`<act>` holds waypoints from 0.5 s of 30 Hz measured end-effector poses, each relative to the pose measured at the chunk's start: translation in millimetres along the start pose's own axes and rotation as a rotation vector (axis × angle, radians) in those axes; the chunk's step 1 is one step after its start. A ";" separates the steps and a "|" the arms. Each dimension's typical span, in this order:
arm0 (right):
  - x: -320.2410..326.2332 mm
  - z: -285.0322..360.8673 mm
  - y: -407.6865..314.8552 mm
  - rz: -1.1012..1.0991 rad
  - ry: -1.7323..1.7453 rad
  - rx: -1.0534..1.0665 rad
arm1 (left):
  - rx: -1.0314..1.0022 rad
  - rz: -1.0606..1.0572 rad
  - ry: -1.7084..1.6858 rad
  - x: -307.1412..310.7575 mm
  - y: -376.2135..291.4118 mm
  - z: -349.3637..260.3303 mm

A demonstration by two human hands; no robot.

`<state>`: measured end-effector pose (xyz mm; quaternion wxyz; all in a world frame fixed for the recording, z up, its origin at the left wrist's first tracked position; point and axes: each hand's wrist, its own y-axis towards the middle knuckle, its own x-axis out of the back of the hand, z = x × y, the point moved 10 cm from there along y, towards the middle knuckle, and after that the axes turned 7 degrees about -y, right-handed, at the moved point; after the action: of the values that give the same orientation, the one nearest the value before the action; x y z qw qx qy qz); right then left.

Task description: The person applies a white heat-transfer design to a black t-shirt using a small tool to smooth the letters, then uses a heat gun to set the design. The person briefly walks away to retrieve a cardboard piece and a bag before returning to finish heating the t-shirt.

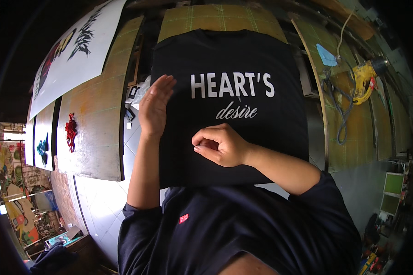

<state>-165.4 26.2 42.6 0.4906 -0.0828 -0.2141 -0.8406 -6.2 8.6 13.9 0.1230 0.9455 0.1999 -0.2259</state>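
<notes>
A black T-shirt [182,130] with white lettering lies spread flat on a wooden board [223,17] in front of me. At the shirt's left edge, my left hand [157,105] is raised with its fingers straight and near each other, holding nothing that I can see. My right hand [223,145] is over the lower middle of the shirt, below the script lettering. Its fingers curl towards the thumb; whether something small is between them cannot be told. A small dark speck [240,98] shows between the two lines of lettering.
On the right board lies a yellow heat gun [363,80] with a dark looped cord [342,113] and a light blue piece [326,55]. The left boards hold a printed white sheet [99,62], a red cord bundle [70,132] and a teal bundle [43,147]. Gaps separate the boards.
</notes>
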 end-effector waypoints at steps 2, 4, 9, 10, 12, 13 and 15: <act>2.7 0.8 1.0 -0.007 -0.007 0.005 | 0.119 -0.005 -0.258 10.9 5.5 8.6; 3.4 2.8 2.6 -0.013 0.000 0.002 | 0.189 -0.028 -0.435 21.0 8.0 16.5; 1.3 3.4 4.5 -0.012 -0.045 0.000 | 0.173 -0.085 -0.545 33.1 4.5 15.5; 0.3 5.4 5.3 -0.012 -0.056 0.014 | 0.152 -0.112 -0.547 36.7 2.4 9.9; 0.7 5.7 4.5 -0.022 -0.076 0.024 | 0.106 -0.214 -0.458 41.8 -4.1 -6.4; 0.7 4.9 3.2 -0.027 -0.080 0.024 | 0.010 -0.214 -0.376 52.2 -5.5 -23.4; -1.5 -7.2 0.7 0.053 -0.098 -0.110 | -0.238 -0.436 0.136 77.1 -21.1 -84.2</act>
<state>-163.5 23.9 35.8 0.4965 -0.1562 -0.1892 -0.8327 79.5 79.4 47.2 0.1682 0.8718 0.4321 -0.1577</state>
